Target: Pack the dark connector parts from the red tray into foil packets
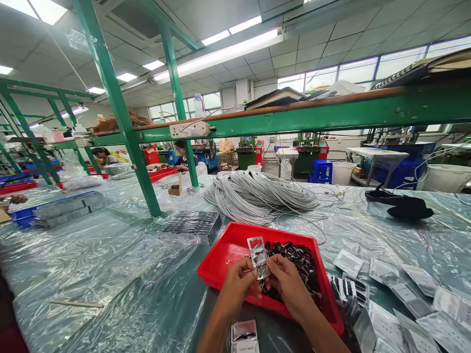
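Note:
Both hands hold a small clear plastic blister pack above a red tray. My left hand pinches its lower left side, and my right hand grips its lower right side. Something reddish and dark shows through the pack; I cannot make out what. Many small dark pieces with shiny metal edges fill the right part of the tray, partly hidden behind my right hand. Below my left wrist, another blister pack with a printed label lies on the table.
Flat packs with printed cards spread right of the tray. Behind it lie a coil of grey cable and a stack of packs. A green post rises at left; a shelf beam crosses above. A black item lies far right.

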`<state>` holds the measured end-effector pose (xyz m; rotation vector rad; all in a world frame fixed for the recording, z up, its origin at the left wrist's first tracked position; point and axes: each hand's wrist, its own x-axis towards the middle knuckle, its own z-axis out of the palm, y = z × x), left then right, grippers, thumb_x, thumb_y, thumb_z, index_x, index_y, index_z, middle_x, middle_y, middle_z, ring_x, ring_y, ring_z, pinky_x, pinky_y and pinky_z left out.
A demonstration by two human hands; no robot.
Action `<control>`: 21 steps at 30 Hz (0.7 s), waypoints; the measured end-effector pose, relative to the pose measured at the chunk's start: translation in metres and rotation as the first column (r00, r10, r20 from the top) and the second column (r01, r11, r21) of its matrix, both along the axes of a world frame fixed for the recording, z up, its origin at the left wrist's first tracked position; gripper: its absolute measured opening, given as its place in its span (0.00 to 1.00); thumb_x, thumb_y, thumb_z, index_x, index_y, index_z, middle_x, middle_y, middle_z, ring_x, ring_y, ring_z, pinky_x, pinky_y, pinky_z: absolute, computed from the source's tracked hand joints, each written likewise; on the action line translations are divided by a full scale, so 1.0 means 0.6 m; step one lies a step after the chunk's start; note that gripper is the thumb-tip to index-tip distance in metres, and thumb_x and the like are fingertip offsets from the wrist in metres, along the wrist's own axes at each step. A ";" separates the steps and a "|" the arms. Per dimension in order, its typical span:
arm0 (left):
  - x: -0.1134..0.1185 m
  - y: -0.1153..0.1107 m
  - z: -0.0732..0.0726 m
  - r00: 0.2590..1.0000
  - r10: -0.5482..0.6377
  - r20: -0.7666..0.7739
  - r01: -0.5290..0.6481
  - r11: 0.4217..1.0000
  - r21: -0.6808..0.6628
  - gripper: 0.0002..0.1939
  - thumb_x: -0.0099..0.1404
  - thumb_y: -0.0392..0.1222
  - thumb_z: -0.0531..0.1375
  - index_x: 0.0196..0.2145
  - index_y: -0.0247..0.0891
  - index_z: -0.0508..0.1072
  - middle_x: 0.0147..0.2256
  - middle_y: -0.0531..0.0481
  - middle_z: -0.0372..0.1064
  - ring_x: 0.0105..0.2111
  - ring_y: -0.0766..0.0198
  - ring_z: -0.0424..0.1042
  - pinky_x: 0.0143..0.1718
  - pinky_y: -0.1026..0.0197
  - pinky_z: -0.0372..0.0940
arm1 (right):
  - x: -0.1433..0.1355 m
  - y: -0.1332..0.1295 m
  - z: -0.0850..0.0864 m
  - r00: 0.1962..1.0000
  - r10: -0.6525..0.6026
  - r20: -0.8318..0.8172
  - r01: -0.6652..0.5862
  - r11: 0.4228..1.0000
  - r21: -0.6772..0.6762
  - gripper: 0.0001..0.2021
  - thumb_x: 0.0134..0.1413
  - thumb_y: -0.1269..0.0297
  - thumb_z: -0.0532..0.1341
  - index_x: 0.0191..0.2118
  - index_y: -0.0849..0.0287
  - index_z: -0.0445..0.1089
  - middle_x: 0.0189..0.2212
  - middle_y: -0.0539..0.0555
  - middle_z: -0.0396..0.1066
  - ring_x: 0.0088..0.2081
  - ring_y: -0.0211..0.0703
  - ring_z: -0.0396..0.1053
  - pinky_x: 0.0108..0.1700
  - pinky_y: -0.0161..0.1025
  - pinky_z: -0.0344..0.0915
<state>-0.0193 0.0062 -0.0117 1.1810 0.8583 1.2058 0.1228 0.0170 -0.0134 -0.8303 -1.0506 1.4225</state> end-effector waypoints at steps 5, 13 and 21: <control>0.007 -0.009 0.004 0.983 0.088 -0.163 -0.069 0.990 0.122 0.12 0.58 0.47 0.61 0.26 0.41 0.63 0.19 0.57 0.67 0.17 0.66 0.67 0.21 0.65 0.63 | 0.006 0.002 -0.001 0.977 0.053 0.204 -0.065 0.996 0.054 0.20 0.53 0.43 0.62 0.36 0.57 0.71 0.30 0.53 0.74 0.30 0.44 0.72 0.30 0.39 0.70; 0.004 -0.021 0.031 0.910 0.239 -0.338 -0.122 0.935 0.332 0.07 0.57 0.36 0.59 0.23 0.40 0.63 0.23 0.56 0.61 0.24 0.67 0.63 0.25 0.67 0.59 | 0.029 -0.009 0.029 0.933 0.111 0.342 -0.191 0.959 0.210 0.16 0.51 0.63 0.66 0.46 0.58 0.70 0.41 0.56 0.75 0.40 0.46 0.73 0.44 0.42 0.70; 0.009 -0.014 0.014 0.789 0.354 -0.501 -0.052 0.852 0.521 0.08 0.56 0.32 0.57 0.24 0.41 0.61 0.23 0.56 0.60 0.24 0.66 0.61 0.26 0.66 0.57 | 0.017 -0.007 0.028 0.926 0.004 0.378 -0.106 0.962 0.250 0.07 0.42 0.74 0.56 0.30 0.60 0.69 0.27 0.48 0.72 0.30 0.41 0.69 0.34 0.34 0.63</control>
